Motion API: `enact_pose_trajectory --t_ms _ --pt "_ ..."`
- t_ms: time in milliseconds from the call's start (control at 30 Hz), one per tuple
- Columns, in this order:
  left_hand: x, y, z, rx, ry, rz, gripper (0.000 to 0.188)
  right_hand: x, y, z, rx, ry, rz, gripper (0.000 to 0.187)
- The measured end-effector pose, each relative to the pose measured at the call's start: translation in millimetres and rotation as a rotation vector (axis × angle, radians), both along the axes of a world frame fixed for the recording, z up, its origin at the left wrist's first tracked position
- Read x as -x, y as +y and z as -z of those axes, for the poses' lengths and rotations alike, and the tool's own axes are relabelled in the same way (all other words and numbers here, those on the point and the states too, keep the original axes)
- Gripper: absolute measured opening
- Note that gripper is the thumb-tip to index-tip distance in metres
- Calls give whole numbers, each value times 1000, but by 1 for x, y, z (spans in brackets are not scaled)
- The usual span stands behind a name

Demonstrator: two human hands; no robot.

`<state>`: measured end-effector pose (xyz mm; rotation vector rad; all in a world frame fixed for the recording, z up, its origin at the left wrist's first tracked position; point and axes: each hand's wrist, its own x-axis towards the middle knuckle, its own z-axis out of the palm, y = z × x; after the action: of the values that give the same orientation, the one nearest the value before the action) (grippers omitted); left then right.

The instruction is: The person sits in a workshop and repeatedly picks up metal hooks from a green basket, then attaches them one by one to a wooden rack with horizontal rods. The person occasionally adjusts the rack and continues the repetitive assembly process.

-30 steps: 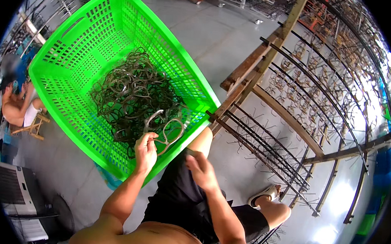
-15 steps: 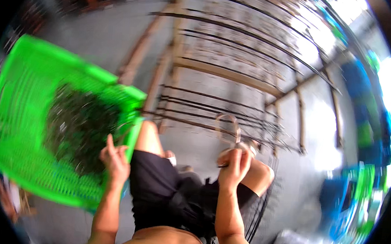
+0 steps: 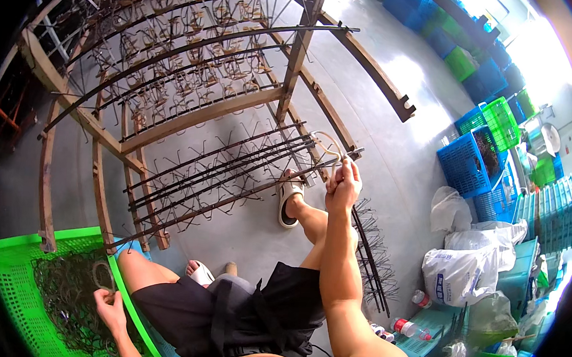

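My right hand (image 3: 343, 185) reaches forward, fingers closed on a thin, pale, curved loop-shaped piece (image 3: 331, 142). It is at the right end of several dark rods with wire hooks (image 3: 217, 182); whether the piece touches a hook I cannot tell. My left hand (image 3: 111, 310) is over the green basket (image 3: 13, 299) at the lower left. Its fingers are pinched at a thin brownish loop-shaped piece (image 3: 103, 273). Under that hand lies a tangled heap of dark, thin curved pieces (image 3: 63, 289).
A wooden rack (image 3: 204, 118) ahead carries many hanging loop-shaped pieces. More hooked rods (image 3: 371, 256) lie beside my right leg. To the right are white plastic bags (image 3: 460, 274), a bottle (image 3: 411, 329) and stacked blue crates (image 3: 463, 166).
The view has swung right, so the basket and rack appear farther left. My right hand, with the pale loop, has gone forward to the rod ends. My left fingers have closed at a loop.
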<state>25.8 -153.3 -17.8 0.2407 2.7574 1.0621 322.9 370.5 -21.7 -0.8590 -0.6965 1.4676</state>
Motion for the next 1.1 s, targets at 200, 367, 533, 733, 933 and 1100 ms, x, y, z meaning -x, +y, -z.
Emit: enact_pose_trajectory --t_ms 200,367,533,733,933,1100 --pt "-43 71 -48 -608 27 80 70 7 -5 -7 52 119 -47 14" --pt "-54 94 -41 -616 -197 280 39 3 -7 -10 42 154 -67 15" --pt "-66 123 -48 -722 -400 461 32 8 -15 -8 32 99 -32 13" --pt "-85 147 -55 -784 -447 628 28 14 -20 -7 28 107 47 14" --pt "-98 158 -52 -851 -490 574 30 23 -21 -15 54 65 117 14" --pt "-103 162 -44 -853 -539 537 31 29 -23 -14 39 92 158 14"
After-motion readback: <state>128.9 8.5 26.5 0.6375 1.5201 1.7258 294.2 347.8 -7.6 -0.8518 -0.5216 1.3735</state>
